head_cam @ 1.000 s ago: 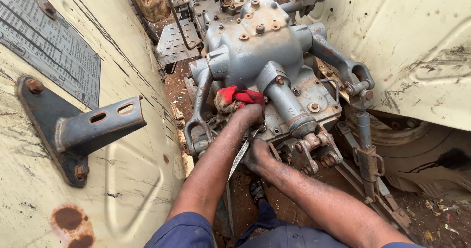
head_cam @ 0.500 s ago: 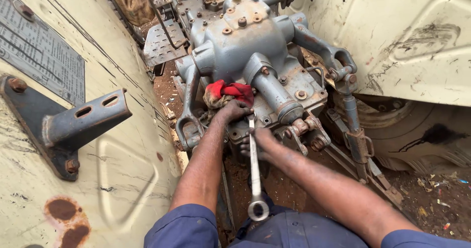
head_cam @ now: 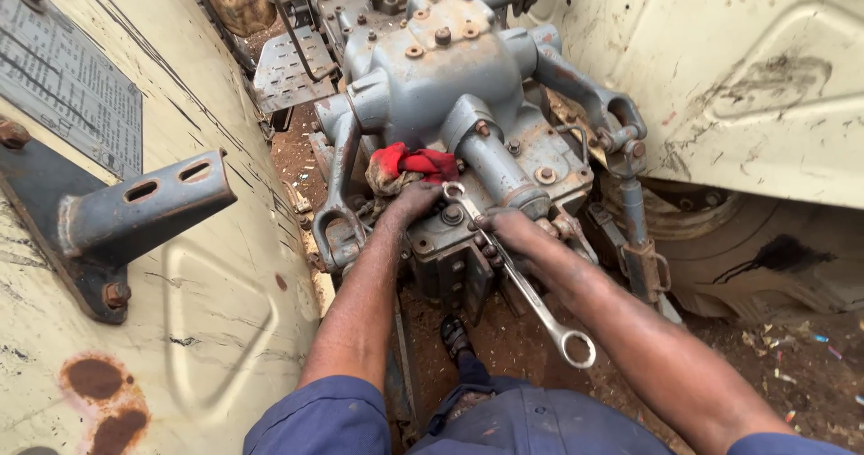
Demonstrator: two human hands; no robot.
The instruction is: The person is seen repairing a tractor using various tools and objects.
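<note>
Fingers of the right hand [head_cam: 504, 230] wrap the wrench [head_cam: 515, 275]; the left hand [head_cam: 416, 201], fingers hidden, rests just beside it. Grey housing [head_cam: 450, 77] fills twelve o'clock. From its bolt, the wrench slants toward five o'clock, red rag [head_cam: 409, 162] at ten.

the left hand [head_cam: 416, 199] rests on the grey machine housing [head_cam: 450, 77], fingers touching it just below a red rag [head_cam: 409, 165] bunched against the casting. the right hand [head_cam: 508, 230] grips the shank of a long ring spanner [head_cam: 513, 270]; its far ring sits beside the left hand on the housing, its near ring hangs free over red soil [head_cam: 531, 338]. cream body panels stand left [head_cam: 207, 311] and right [head_cam: 720, 68], with a grey bracket [head_cam: 135, 207] bolted on the left one. a tyre [head_cam: 765, 257] shows under the right panel.
</note>
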